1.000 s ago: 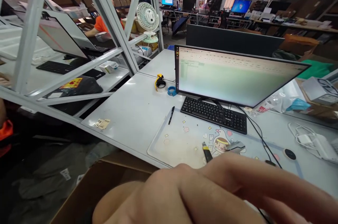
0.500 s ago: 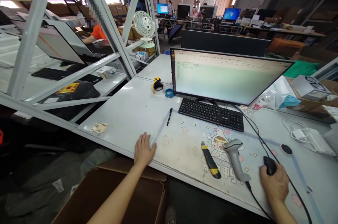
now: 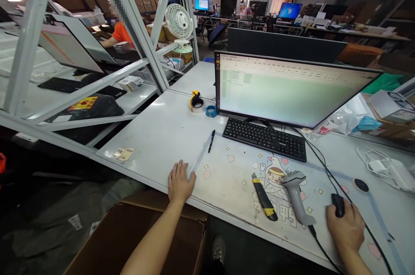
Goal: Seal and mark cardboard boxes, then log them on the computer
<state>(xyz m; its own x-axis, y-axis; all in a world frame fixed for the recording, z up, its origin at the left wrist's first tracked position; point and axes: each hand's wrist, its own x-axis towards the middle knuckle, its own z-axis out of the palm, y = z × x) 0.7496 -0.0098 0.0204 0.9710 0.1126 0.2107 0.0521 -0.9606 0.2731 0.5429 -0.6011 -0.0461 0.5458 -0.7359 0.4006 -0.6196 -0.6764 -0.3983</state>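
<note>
My left hand (image 3: pixel 180 183) lies flat on the front edge of the white table (image 3: pixel 155 136), fingers stretched out and holding nothing. At the right, my right hand (image 3: pixel 346 225) is wrapped round a black computer mouse (image 3: pixel 338 205). Left of the mouse lies a grey barcode scanner (image 3: pixel 296 197), its cable running to the front edge. Beside the scanner is a black and yellow utility knife (image 3: pixel 264 197). A black pen (image 3: pixel 211 141) lies beyond my left hand. Behind these, a black keyboard (image 3: pixel 264 139) sits below a monitor (image 3: pixel 292 91) showing a spreadsheet-like page.
A yellow-black tape dispenser (image 3: pixel 196 100) and a blue tape roll (image 3: pixel 211 111) sit left of the monitor. A white power strip (image 3: pixel 400 175) lies at the right. Below the table edge stands an open cardboard box (image 3: pixel 162 240). A metal frame (image 3: pixel 129 20) rises at left; a person in orange (image 3: pixel 122 33) sits beyond.
The view has shifted slightly, so the table things sit a little further right. More text blocks show on the monitor's page. My right hand stays on the mouse; my left hand still rests flat.
</note>
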